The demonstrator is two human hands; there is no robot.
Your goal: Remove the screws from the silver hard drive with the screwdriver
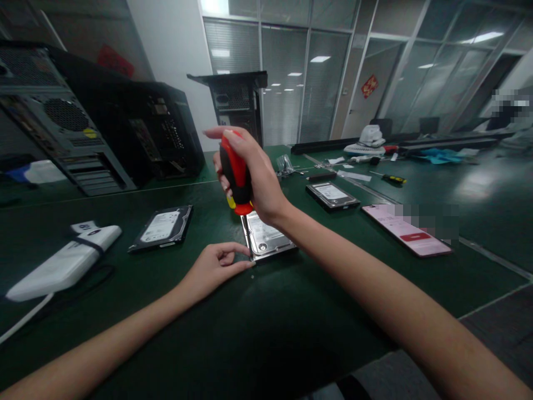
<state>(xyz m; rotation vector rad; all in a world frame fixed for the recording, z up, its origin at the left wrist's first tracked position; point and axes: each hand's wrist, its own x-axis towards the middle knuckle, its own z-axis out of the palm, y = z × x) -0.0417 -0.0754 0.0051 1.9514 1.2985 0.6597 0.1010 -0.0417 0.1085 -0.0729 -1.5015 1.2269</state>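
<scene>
My right hand [264, 183] is wrapped round the thick red and black handle of a screwdriver [236, 169], which stands almost upright. Its shaft comes down at the near left corner of a silver hard drive [272, 243] lying on the green table [200, 333]. At that same corner, the thumb and forefinger of my left hand [214, 264] close in a pinch beside the screwdriver's tip. What lies between those fingertips is too small to tell. Part of the drive is hidden behind my right hand and wrist. A tiny light speck [252, 276] lies just in front.
Two more hard drives lie left [161, 228] and right [332, 194]. A pink-screened phone [408, 230] is farther right, a white power strip [66, 261] at left. Computer cases [162, 128] stand behind. A small yellow-black screwdriver [393, 179] rests at back right.
</scene>
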